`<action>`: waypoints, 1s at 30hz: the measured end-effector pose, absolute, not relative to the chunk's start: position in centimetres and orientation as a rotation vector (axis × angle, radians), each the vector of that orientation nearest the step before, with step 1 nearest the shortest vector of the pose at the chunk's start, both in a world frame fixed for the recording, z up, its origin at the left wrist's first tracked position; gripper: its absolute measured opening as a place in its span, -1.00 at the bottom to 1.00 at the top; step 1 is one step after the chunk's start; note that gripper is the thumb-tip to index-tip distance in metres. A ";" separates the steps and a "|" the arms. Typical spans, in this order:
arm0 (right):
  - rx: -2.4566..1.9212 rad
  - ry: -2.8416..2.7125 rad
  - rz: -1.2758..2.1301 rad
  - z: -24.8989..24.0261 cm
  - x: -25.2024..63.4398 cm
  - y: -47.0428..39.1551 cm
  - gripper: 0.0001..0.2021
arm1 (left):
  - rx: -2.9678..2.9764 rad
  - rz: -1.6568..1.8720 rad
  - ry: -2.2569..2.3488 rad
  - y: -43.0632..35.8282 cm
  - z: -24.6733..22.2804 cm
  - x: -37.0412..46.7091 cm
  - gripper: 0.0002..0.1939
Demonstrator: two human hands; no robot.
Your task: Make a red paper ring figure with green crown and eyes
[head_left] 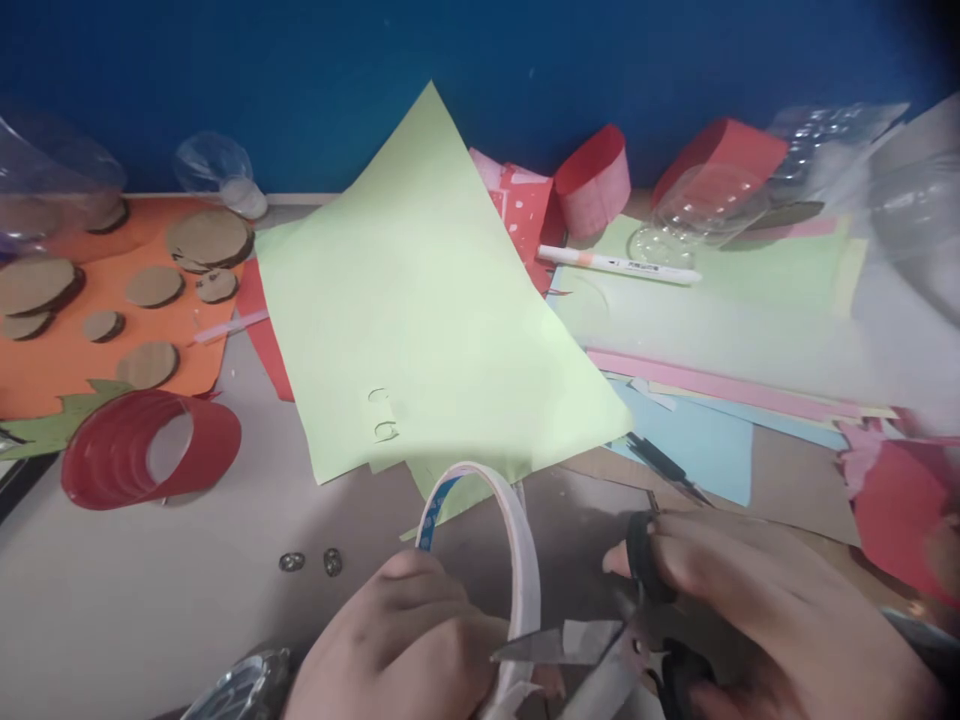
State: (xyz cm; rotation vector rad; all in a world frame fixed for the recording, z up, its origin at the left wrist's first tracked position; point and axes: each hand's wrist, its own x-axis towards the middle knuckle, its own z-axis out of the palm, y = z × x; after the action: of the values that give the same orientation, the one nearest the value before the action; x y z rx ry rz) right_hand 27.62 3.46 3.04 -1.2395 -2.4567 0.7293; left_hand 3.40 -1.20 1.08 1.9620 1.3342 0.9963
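Note:
My left hand [397, 640] is closed round a roll of double-sided tape [527, 570] with a blue-printed inner core, held upright near the bottom edge. In my right hand [787, 600] are black-handled scissors [649, 560], their blades apart and pointing left at the tape. A short whitish strip lies across the upper blade, and a loose tape end shows below it. Beyond both hands rests a large light-green paper sheet [427, 290] with small dark curved marks near its lower edge. Two small dark shiny pieces [312, 562] sit left of the tape.
A red paper tube [202, 445] lies at left, near cardboard discs [154, 286] on an orange sheet [82, 385]. Stacked coloured papers [712, 330], a white marker [619, 264], a black pen [664, 462] and clear plastic pieces [697, 215] occupy the right. A blue wall [300, 90] stands behind.

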 end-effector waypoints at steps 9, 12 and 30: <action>-0.990 -2.665 0.393 2.6 27.6 4.3 -0.79 | 2.027 0.905 1.373 -1.2 0.3 3.7 -0.91; -0.924 -2.720 0.267 2.9 27.5 4.8 -0.83 | 2.065 0.800 1.344 -1.1 1.5 3.3 -0.82; -0.878 -2.853 -0.009 4.7 28.0 6.0 -0.80 | 2.478 0.863 1.702 0.4 3.1 1.6 -0.74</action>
State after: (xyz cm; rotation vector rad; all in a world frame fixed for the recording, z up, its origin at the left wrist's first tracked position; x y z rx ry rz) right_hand 27.95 5.98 4.70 -0.8777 -2.8533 -0.0089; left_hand 1.63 0.38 3.08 2.4775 1.7016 0.8628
